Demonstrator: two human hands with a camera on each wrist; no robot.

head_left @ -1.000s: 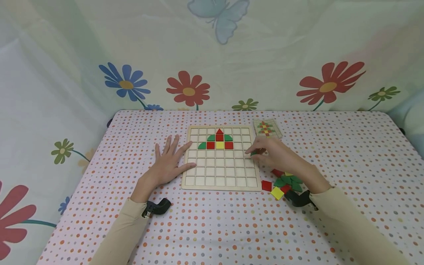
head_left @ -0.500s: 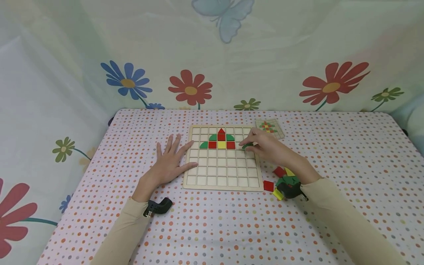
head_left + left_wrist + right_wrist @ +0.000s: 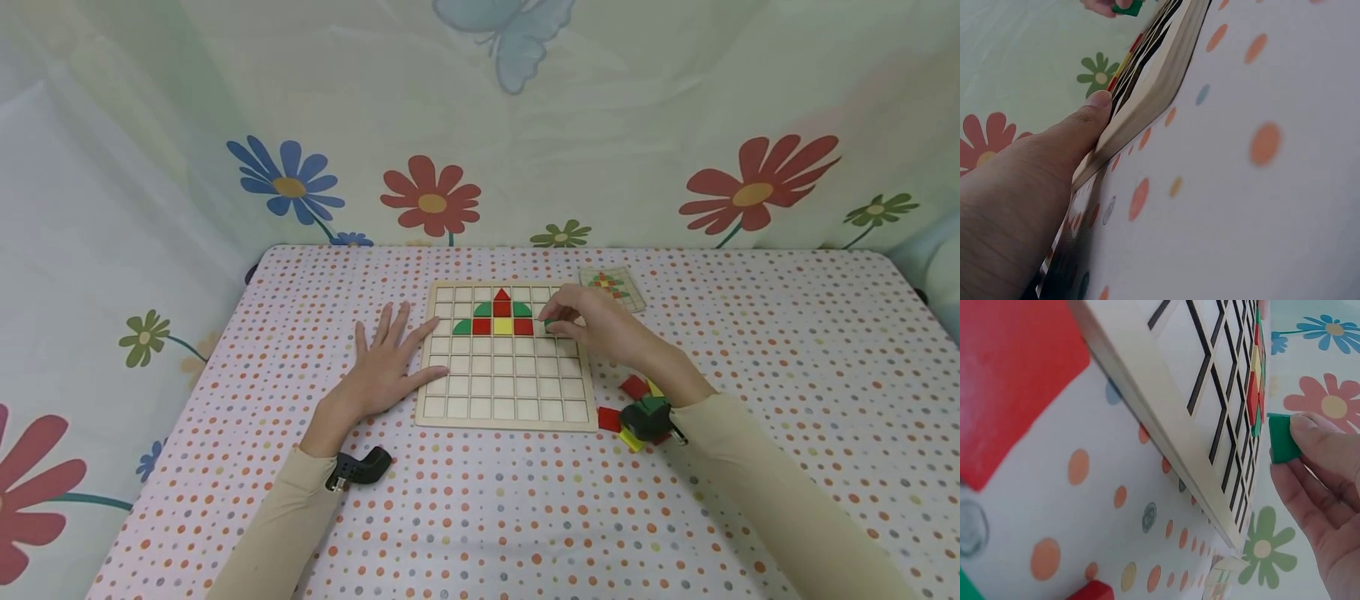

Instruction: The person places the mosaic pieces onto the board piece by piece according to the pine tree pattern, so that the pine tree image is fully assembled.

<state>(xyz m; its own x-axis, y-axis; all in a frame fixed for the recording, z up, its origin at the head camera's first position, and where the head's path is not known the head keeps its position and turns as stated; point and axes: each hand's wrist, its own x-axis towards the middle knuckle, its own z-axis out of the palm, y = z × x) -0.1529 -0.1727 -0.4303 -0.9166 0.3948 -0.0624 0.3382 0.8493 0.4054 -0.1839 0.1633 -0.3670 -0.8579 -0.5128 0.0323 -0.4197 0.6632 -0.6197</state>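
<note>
My right hand [image 3: 600, 321] pinches a green quarter-round tile [image 3: 1284, 439] between thumb and fingers, close over the right part of the wooden grid board [image 3: 513, 410]. Just left of it, on the board, lies a red square tile [image 3: 523, 327]. A red triangle [image 3: 502, 295] tops the group, with a yellow square [image 3: 502, 326], more red squares and green curved tiles below. My left hand [image 3: 386, 367] lies with fingers spread at the board's left edge; its thumb [image 3: 1088, 119] rests on the rim in the left wrist view.
A pattern card [image 3: 617, 289] lies behind the board's right corner, partly behind the right hand. Loose red [image 3: 609, 419], yellow and green tiles lie right of the board, partly hidden under the right wrist's black camera [image 3: 645, 421]. A printed cloth [image 3: 637, 167] hangs behind the dotted table.
My right hand has carried the green tile leftward from the board's right edge to over the grid, close to the red square. The left hand has stayed in place at the board.
</note>
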